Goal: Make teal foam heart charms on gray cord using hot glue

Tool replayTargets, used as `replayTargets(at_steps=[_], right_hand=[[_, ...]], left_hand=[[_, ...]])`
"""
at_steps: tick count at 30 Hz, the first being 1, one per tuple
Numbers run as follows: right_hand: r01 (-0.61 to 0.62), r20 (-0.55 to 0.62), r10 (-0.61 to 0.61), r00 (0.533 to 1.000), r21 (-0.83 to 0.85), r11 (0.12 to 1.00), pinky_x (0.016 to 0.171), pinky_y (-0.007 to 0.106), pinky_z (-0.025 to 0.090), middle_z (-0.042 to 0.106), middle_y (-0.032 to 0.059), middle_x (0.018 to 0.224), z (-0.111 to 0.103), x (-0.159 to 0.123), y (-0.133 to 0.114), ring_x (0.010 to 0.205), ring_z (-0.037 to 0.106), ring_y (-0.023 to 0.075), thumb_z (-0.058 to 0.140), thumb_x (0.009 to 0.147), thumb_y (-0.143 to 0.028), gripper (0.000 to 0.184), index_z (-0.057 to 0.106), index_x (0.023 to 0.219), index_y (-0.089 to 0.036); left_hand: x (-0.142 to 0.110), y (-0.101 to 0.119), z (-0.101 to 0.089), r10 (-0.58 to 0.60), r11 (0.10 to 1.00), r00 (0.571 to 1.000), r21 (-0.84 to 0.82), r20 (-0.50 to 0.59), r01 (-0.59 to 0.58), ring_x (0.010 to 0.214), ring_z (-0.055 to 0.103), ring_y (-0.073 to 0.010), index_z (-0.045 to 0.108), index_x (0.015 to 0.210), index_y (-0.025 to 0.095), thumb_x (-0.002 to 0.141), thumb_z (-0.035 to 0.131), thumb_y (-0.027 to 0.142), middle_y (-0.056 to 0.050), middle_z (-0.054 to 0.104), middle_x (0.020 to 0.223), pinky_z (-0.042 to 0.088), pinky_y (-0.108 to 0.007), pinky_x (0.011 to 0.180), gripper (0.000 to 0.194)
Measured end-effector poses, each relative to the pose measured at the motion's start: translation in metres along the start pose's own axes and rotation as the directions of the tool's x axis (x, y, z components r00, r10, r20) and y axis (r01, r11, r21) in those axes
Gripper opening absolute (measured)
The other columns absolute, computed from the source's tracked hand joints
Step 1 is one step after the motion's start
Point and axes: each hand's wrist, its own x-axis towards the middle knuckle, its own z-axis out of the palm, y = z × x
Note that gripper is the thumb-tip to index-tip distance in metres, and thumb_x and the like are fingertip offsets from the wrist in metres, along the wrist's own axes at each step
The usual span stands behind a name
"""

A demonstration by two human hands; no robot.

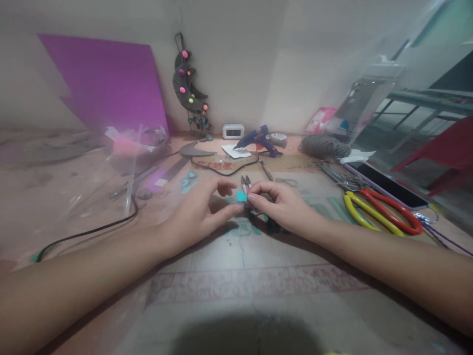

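Between thumb and forefinger my right hand (279,202) pinches a small turquoise piece (241,196), perhaps felt or foam. My left hand (207,204) is just left of it, its thumb and fingers apart and nothing between them. Behind the piece, the pointed blades of small thread snips (245,182) stick out; the rest of the snips is hidden by my right hand. More turquoise pieces (188,182) lie on the table beyond my left hand.
A blue glue gun (254,140) rests on white paper near a small clock (233,131). Large scissors (384,212) with red and yellow handles and a phone (388,185) lie right, below grey yarn (325,147). A black cord (92,228) crosses the left side.
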Motion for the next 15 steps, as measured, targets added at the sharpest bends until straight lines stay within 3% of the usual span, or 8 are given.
replayTargets(at_steps=[2, 5, 10, 15], right_hand=[[-0.021, 0.003, 0.021, 1.000, 0.027, 0.999, 0.061, 0.024, 0.043, 0.060, -0.0007, 0.071, 0.0012, 0.0005, 0.0000, 0.064, 0.054, 0.0114, 0.055, 0.087, -0.036, 0.021, 0.062, 0.080, -0.017], [-0.072, 0.023, 0.071, 0.997, 0.029, 0.997, 0.056, 0.023, 0.042, 0.059, -0.0019, 0.067, 0.0033, -0.0010, -0.0025, 0.059, 0.054, 0.0107, 0.054, 0.088, -0.035, 0.020, 0.061, 0.080, -0.018], [-0.121, 0.055, 0.119, 0.991, 0.030, 0.992, 0.047, 0.021, 0.040, 0.059, -0.0026, 0.062, 0.0046, -0.0046, -0.0070, 0.051, 0.054, 0.0099, 0.052, 0.088, -0.035, 0.020, 0.062, 0.081, -0.018], [-0.095, 0.066, 0.094, 0.993, 0.007, 0.995, 0.049, 0.022, 0.044, 0.064, -0.0003, 0.067, 0.0040, -0.0043, -0.0071, 0.054, 0.058, 0.0106, 0.052, 0.089, -0.033, 0.020, 0.063, 0.083, -0.018]], left_hand=[[-0.0013, -0.0001, 0.0002, 0.085, 0.994, 0.996, 0.075, -0.035, -0.083, 0.097, 0.058, -0.0207, 0.052, 0.113, 0.022, 0.087, 0.066, 0.033, -0.006, 0.061, 0.106, 0.049, -0.036, 0.084, 0.031], [-0.0015, 0.0011, -0.0001, 0.199, 0.967, 0.980, 0.166, -0.019, -0.193, 0.099, 0.056, -0.0209, 0.057, 0.107, 0.023, 0.089, 0.063, 0.030, -0.006, 0.059, 0.107, 0.047, -0.038, 0.087, 0.020], [-0.0003, 0.0030, -0.0014, 0.233, 0.945, 0.972, 0.239, -0.011, -0.224, 0.095, 0.056, -0.0198, 0.061, 0.098, 0.023, 0.091, 0.059, 0.029, -0.005, 0.059, 0.103, 0.046, -0.037, 0.084, 0.009], [0.0000, 0.0030, -0.0014, 0.252, 0.932, 0.968, 0.269, -0.002, -0.242, 0.093, 0.056, -0.0195, 0.061, 0.095, 0.022, 0.091, 0.058, 0.028, -0.006, 0.061, 0.101, 0.045, -0.037, 0.083, 0.008]])
